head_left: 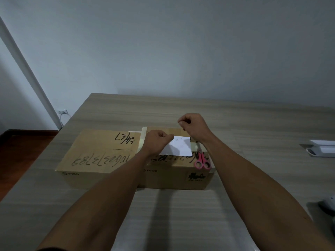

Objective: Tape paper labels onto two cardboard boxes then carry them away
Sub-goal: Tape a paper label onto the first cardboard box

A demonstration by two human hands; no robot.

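Observation:
Two brown cardboard boxes stand side by side on the table, the left box (pixel 101 151) with black handwriting on top and the right box (pixel 177 176) touching it. A white paper label (pixel 181 147) lies on the right box's top. My left hand (pixel 156 141) is closed at the label's upper left corner, thumb and forefinger pinched. My right hand (pixel 193 125) hovers just above and behind the label, also pinched. A short strip of clear tape seems stretched between the two pinches, but it is hard to make out. Pink scissors (pixel 202 162) rest on the right box near its right edge.
The wooden table (pixel 253 124) runs to a grey wall behind. A white device (pixel 321 148) sits at the far right, and a grey object (pixel 328 205) lies at the right edge. To the left the table ends above a dark wood floor (pixel 27 142).

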